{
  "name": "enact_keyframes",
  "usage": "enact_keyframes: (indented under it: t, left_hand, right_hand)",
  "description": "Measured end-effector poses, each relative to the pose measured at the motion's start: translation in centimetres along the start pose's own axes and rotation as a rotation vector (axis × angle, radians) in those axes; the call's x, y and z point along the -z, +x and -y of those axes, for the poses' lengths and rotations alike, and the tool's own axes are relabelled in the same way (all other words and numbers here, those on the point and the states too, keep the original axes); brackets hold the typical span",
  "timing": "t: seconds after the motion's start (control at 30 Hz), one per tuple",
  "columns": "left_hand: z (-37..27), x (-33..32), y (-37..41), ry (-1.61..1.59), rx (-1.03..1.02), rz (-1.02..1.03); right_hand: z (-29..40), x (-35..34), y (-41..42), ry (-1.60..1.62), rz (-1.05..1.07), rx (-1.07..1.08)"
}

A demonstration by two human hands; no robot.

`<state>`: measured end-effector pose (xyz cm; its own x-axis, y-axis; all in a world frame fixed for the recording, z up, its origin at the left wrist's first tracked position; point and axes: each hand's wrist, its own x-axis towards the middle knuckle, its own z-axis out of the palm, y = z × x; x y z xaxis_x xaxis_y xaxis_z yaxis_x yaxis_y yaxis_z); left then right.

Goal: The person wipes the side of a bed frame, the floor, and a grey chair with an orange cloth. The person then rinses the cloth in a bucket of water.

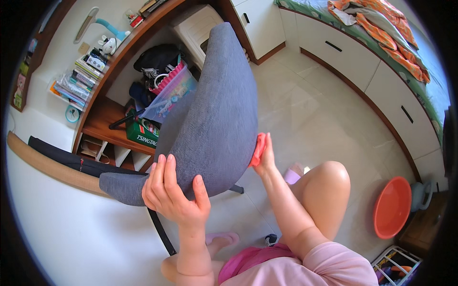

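A grey-blue fabric-covered chair stands in front of me, its back rising towards the top of the view. My left hand grips the lower left part of the chair, the fingers spread over the fabric and the thumb apart. In my right hand is a bunched red cloth, pressed against the chair's right side. Part of that cloth is hidden by my fingers. A dark leg of the chair shows below the fabric.
A wooden desk shelf holds a plastic bin and a green box. White drawers under a bed line the right side. An orange-red basin is at the lower right, near a wire basket.
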<state>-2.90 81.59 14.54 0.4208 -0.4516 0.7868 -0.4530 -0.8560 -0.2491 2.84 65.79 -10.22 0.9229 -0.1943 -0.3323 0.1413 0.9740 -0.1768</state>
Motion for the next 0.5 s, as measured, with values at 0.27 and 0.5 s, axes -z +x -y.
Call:
enact_keyframes:
  t: [0.27, 0.5]
  left_hand:
    - [-0.4, 0.0, 0.1, 0.001, -0.005, 0.035]
    - [0.3, 0.5, 0.1, 0.006, 0.01, 0.007]
  right_hand:
    - [-4.7, 1.1, 0.0, -0.095, -0.251, 0.153]
    - [-11.9, -0.8, -7.7, -0.292, -0.323, 0.036]
